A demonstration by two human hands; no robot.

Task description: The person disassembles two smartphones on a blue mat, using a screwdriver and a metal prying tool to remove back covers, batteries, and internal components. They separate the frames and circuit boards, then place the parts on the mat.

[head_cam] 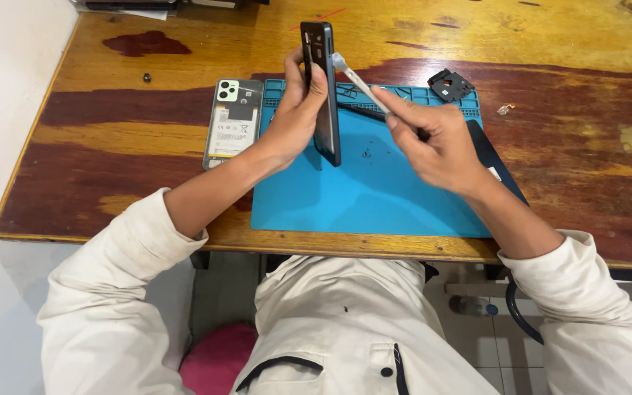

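Left hand [298, 117] grips a dark phone [322, 88] on edge over the blue mat [360, 197]; right hand [433, 143] pinches a white brush [356, 77] against its top edge. Opened back cover [233, 121] lies left, small black part [450, 85] far right; cleaning appears underway, reassembly remaining.

Both forearms reach forward from rolled-up cream fabric sleeves and converge. The left hand [295, 117] is raised, wrist bent slightly inward, fingers curled and thumb pressed in a firm pinch, palm facing right. The right hand [437, 143] sits just beside it, slightly lower, knuckles up, thumb and forefinger pinched together and pointing towards the left hand's fingertips.
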